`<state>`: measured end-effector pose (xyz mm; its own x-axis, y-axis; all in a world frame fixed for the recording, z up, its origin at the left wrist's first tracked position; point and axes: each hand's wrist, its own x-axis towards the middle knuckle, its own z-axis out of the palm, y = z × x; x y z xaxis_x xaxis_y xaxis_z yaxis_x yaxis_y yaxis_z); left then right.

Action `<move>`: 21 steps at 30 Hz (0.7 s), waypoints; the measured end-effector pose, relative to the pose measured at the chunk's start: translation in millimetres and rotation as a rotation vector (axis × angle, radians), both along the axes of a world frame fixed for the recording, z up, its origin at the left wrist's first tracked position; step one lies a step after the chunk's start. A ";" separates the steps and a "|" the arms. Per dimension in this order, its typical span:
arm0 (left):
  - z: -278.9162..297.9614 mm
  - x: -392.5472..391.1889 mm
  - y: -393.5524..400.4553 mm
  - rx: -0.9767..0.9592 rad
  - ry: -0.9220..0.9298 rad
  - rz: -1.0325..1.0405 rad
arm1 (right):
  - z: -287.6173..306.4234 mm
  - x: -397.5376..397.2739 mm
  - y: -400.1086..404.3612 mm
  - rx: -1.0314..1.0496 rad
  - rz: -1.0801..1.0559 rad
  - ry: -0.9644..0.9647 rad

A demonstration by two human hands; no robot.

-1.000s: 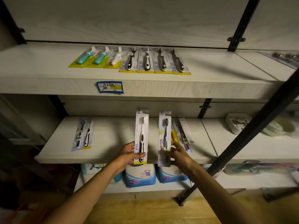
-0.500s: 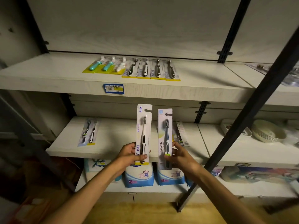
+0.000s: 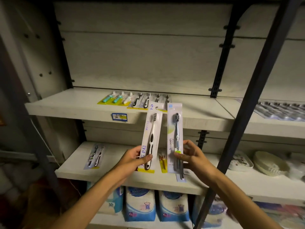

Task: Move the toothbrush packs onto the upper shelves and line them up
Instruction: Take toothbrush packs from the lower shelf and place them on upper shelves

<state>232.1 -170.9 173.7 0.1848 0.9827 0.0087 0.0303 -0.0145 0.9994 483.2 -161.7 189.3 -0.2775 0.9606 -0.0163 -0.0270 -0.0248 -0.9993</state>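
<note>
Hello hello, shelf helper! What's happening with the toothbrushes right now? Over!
Left hand pinching white toothbrush pack, right hand pinching grey toothbrush pack. Both packs upright, below upper shelf. Row of packs already there; space beside it free.

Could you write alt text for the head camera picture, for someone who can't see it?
Two bare hands each hold up a long toothbrush pack before pale store shelves: the left hand grips a white-brush pack, the right hand a grey-brush pack. A row of packs lies on the upper shelf.

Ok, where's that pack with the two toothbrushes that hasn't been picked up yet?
In the head view, the twin toothbrush pack lies flat on the left end of the middle shelf, left of the left hand.
</note>
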 end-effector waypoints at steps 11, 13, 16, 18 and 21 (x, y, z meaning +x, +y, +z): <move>87.8 -41.5 80.8 0.188 0.009 0.287 | 82.4 -0.9 57.0 0.138 -0.137 -0.016; 103.0 -54.6 98.8 0.223 0.027 0.335 | 94.0 -5.4 70.5 0.155 -0.152 -0.035; 119.1 -67.9 124.3 0.219 0.070 0.352 | 104.0 -13.0 93.1 0.167 -0.179 -0.027; 125.2 -69.9 137.7 0.204 0.086 0.352 | 108.1 -17.6 105.9 0.159 -0.202 -0.023; 130.1 -71.6 155.3 0.180 0.091 0.332 | 118.0 -26.4 123.0 0.165 -0.239 -0.016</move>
<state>160.5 -15.6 303.7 -0.1353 0.9735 0.1844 0.1516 -0.1636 0.9748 456.8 -38.8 307.3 -0.0443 0.9887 0.1429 0.0033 0.1432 -0.9897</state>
